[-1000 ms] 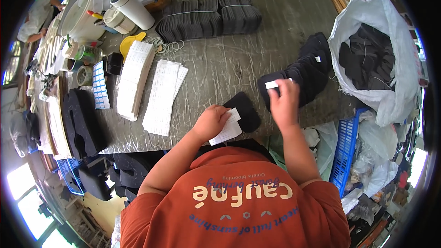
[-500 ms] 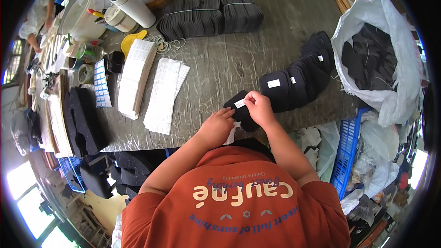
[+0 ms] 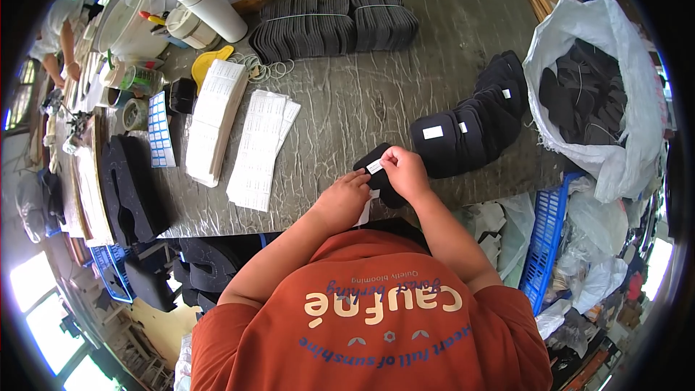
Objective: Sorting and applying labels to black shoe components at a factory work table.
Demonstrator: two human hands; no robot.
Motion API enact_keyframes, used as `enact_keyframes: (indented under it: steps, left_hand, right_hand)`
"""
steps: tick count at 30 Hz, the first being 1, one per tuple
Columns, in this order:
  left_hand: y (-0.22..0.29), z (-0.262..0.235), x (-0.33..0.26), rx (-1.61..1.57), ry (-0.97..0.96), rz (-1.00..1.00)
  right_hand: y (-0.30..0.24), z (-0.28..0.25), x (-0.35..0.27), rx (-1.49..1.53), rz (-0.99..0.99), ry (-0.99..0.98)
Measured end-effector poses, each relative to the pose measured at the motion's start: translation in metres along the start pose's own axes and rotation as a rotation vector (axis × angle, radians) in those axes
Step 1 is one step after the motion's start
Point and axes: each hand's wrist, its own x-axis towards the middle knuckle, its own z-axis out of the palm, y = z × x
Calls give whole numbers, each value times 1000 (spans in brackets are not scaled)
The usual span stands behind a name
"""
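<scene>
At the table's near edge lies a black pad (image 3: 371, 153), part of it hidden under my hands. My left hand (image 3: 344, 199) grips the pad's left side with its fingers bent over the edge; the thumb is out of sight. Between finger and thumb, my right hand (image 3: 405, 174) pinches the right end of a small white label (image 3: 373, 167), which lies over the pad. A white paper strip (image 3: 366, 210) hangs just below my left fingers. To the right, a curved row of black pads (image 3: 463, 137) carries white labels on several of them.
Label sheet stacks (image 3: 262, 148) lie left of my hands. Bundled black pads (image 3: 308, 29) stand at the back. On the right are a white sack (image 3: 539, 65) of black pieces and a blue crate (image 3: 539, 261). Tubs and a white tumbler (image 3: 217, 11) crowd the far left.
My right hand has shifted slightly left with the label, which now sits lower and closer to my left fingertips. My left hand has stayed nearly still.
</scene>
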Motion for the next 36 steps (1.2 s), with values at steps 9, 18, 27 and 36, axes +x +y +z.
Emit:
enact_keyframes:
  steps: [9,18,27,36]
  left_hand:
    - [5,0,3,179,-25,39]
    - [13,-8,21,229,-84,3]
    - [-18,-26,3,-201,92,-105]
    - [-39,-29,10,-225,198,-266]
  right_hand:
    - [2,4,1,-28,60,20]
    - [6,1,5,-260,-188,282]
    - [-30,-70,0,-174,-138,232]
    - [-13,-103,4,-343,-127,539]
